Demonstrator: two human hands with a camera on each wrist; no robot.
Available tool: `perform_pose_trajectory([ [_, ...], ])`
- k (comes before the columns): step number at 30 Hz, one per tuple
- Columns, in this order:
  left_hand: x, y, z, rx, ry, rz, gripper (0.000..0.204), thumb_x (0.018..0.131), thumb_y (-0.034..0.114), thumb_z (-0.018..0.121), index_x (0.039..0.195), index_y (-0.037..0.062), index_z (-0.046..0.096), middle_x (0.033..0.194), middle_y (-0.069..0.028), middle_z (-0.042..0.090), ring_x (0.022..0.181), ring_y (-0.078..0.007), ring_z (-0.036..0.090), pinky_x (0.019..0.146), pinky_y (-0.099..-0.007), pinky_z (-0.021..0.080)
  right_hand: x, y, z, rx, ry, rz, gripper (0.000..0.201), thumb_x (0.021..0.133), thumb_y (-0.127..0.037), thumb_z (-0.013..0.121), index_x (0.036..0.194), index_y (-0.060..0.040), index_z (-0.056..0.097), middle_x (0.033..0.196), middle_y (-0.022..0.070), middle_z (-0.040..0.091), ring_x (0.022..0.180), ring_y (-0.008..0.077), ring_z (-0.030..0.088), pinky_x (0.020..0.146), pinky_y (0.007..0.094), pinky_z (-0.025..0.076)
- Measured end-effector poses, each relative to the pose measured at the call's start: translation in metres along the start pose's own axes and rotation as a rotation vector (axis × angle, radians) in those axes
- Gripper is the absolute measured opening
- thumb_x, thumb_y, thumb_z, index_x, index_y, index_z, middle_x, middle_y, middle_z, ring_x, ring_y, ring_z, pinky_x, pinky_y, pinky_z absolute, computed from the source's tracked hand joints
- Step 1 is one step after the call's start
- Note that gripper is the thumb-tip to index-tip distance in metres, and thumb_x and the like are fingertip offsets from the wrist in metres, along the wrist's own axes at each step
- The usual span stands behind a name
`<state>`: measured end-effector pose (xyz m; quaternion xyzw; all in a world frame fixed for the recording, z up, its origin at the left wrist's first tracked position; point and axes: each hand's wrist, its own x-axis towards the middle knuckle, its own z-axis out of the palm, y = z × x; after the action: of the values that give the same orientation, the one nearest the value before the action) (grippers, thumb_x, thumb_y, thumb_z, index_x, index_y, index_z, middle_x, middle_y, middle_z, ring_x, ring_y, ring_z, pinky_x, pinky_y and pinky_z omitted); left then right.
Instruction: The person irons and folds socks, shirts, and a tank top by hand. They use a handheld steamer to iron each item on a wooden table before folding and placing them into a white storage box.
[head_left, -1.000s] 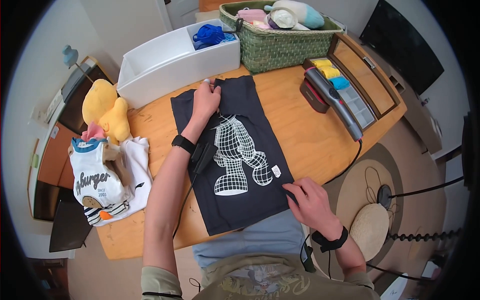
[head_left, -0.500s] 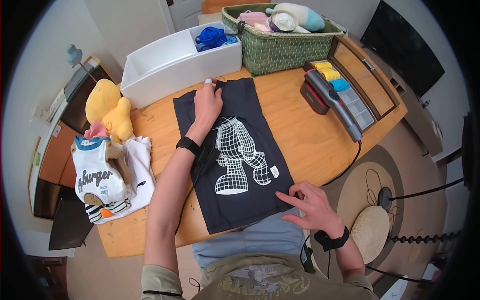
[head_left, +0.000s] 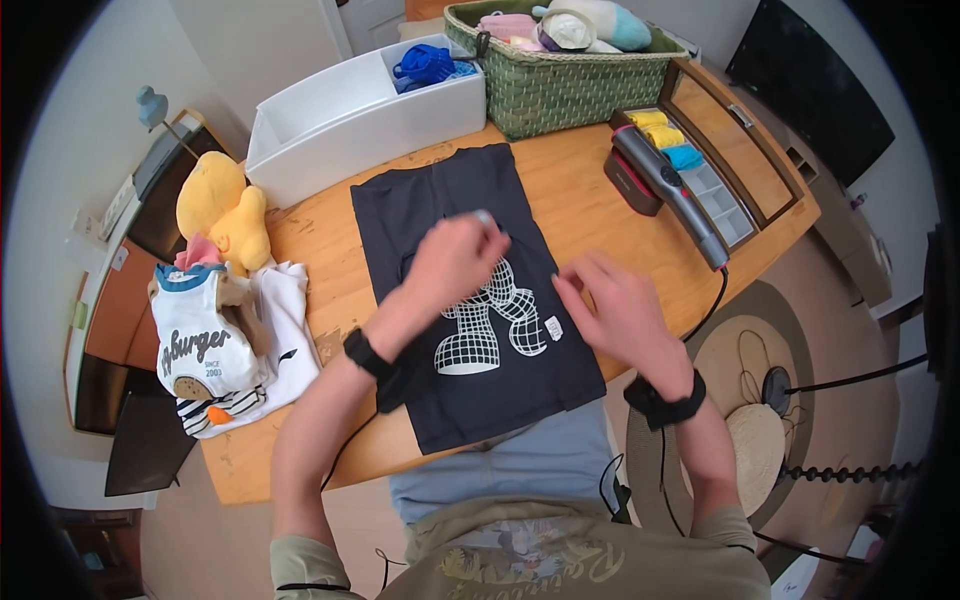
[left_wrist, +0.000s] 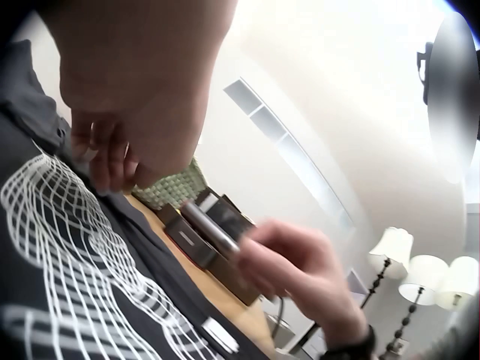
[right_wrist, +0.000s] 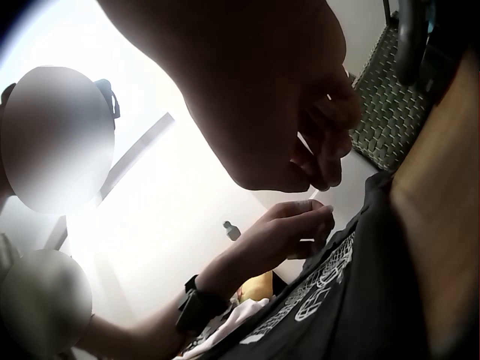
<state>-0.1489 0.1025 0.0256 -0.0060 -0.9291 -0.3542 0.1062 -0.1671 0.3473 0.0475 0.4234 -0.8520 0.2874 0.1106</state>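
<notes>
A dark folded T-shirt [head_left: 480,405] lies flat on the wooden table in front of the person, its white grid figure print facing up. My left hand [head_left: 455,262] is over the middle of the shirt, covering the top of the print, its fingers loosely bent with nothing between them. Just off the shirt's right edge hovers my right hand [head_left: 622,312], blurred, also with nothing in it. From the left wrist view, the left fingers [left_wrist: 112,154] hang above the cloth. In the right wrist view both hands appear over the dark fabric.
At the left lie a yellow plush toy [head_left: 225,215] and folded light clothes [head_left: 205,340]. A white divided box [head_left: 375,140] and a green woven basket [head_left: 570,95] stand at the back. A corded styling tool [head_left: 675,195] sits beside a compartment case [head_left: 735,215] on the right.
The left hand has left the shirt's far end and come back toward the print. My right hand has lifted from the near right corner and moved up along the right edge.
</notes>
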Motion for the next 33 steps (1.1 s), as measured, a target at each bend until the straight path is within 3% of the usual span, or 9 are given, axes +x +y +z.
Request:
perform_pose_trajectory([
  [1, -0.018, 0.004, 0.008, 0.059, -0.052, 0.123, 0.031, 0.098, 0.027, 0.070, 0.086, -0.0012, 0.070, 0.068, -0.0228, 0.065, 0.069, -0.0412, 0.068, 0.064, -0.0464, 0.054, 0.013, 0.004, 0.004, 0.010, -0.015, -0.012, 0.016, 0.096, -0.019, 0.070, 0.093, -0.0041, 0.065, 0.085, 0.0106, 0.065, 0.075, 0.0336, 0.069, 0.063, 0.0434, 0.053],
  [4, -0.065, 0.041, 0.019, 0.110, -0.280, 0.104, 0.037, 0.101, 0.032, 0.065, 0.082, 0.0009, 0.072, 0.071, -0.0237, 0.067, 0.074, -0.0430, 0.070, 0.069, -0.0511, 0.056, 0.049, 0.017, 0.024, -0.026, -0.080, -0.055, 0.022, 0.097, -0.024, 0.069, 0.090, -0.0036, 0.066, 0.085, 0.0130, 0.067, 0.076, 0.0368, 0.069, 0.065, 0.0465, 0.054],
  [6, -0.092, 0.057, 0.028, 0.173, -0.347, 0.125, 0.045, 0.101, 0.037, 0.064, 0.077, -0.0003, 0.070, 0.067, -0.0236, 0.067, 0.069, -0.0434, 0.070, 0.064, -0.0513, 0.057, 0.065, 0.022, 0.040, -0.142, -0.149, -0.091, 0.026, 0.097, -0.027, 0.070, 0.087, -0.0036, 0.066, 0.084, 0.0135, 0.069, 0.074, 0.0363, 0.069, 0.066, 0.0457, 0.054],
  [7, -0.101, 0.064, 0.031, 0.165, -0.324, 0.130, 0.046, 0.102, 0.038, 0.064, 0.078, -0.0009, 0.069, 0.065, -0.0232, 0.066, 0.066, -0.0426, 0.070, 0.061, -0.0505, 0.056, 0.068, 0.025, 0.048, -0.190, -0.184, -0.094, 0.030, 0.097, -0.029, 0.067, 0.086, -0.0018, 0.065, 0.085, 0.0170, 0.070, 0.076, 0.0392, 0.070, 0.068, 0.0494, 0.054],
  [13, -0.136, 0.075, 0.069, 0.148, -0.162, 0.031, 0.040, 0.101, 0.036, 0.066, 0.087, -0.0007, 0.065, 0.059, -0.0185, 0.064, 0.056, -0.0388, 0.068, 0.051, -0.0468, 0.053, 0.081, 0.032, 0.068, -0.206, -0.273, -0.089, 0.026, 0.093, -0.021, 0.064, 0.090, 0.0045, 0.068, 0.084, 0.0242, 0.071, 0.079, 0.0428, 0.071, 0.072, 0.0513, 0.057],
  [17, -0.144, 0.080, 0.083, 0.109, -0.050, 0.018, 0.037, 0.100, 0.035, 0.068, 0.089, -0.0003, 0.065, 0.056, -0.0160, 0.064, 0.052, -0.0375, 0.066, 0.047, -0.0456, 0.051, 0.082, 0.034, 0.070, -0.185, -0.269, -0.078, 0.027, 0.095, -0.022, 0.063, 0.090, 0.0035, 0.065, 0.080, 0.0230, 0.071, 0.077, 0.0430, 0.071, 0.069, 0.0523, 0.056],
  [25, -0.152, 0.091, 0.088, 0.182, -0.032, 0.027, 0.040, 0.099, 0.038, 0.070, 0.091, -0.0012, 0.066, 0.056, -0.0142, 0.064, 0.050, -0.0326, 0.067, 0.044, -0.0414, 0.050, 0.085, 0.027, 0.072, -0.305, -0.224, -0.045, 0.025, 0.097, -0.023, 0.062, 0.088, 0.0010, 0.061, 0.074, 0.0187, 0.070, 0.072, 0.0415, 0.069, 0.066, 0.0517, 0.054],
  [28, -0.153, 0.089, 0.098, 0.189, -0.035, 0.058, 0.036, 0.099, 0.034, 0.069, 0.090, -0.0003, 0.064, 0.056, -0.0137, 0.064, 0.051, -0.0330, 0.068, 0.046, -0.0423, 0.051, 0.090, 0.036, 0.078, -0.291, -0.263, -0.043, 0.022, 0.094, -0.019, 0.061, 0.089, 0.0026, 0.064, 0.075, 0.0238, 0.070, 0.074, 0.0435, 0.071, 0.068, 0.0534, 0.056],
  [33, -0.153, 0.092, 0.091, 0.013, -0.035, 0.001, 0.026, 0.099, 0.024, 0.067, 0.086, 0.0026, 0.060, 0.057, -0.0128, 0.064, 0.052, -0.0358, 0.066, 0.047, -0.0459, 0.050, 0.098, 0.048, 0.074, -0.039, -0.326, -0.006, 0.021, 0.093, -0.022, 0.063, 0.090, -0.0012, 0.064, 0.077, 0.0168, 0.071, 0.076, 0.0388, 0.070, 0.070, 0.0495, 0.054],
])
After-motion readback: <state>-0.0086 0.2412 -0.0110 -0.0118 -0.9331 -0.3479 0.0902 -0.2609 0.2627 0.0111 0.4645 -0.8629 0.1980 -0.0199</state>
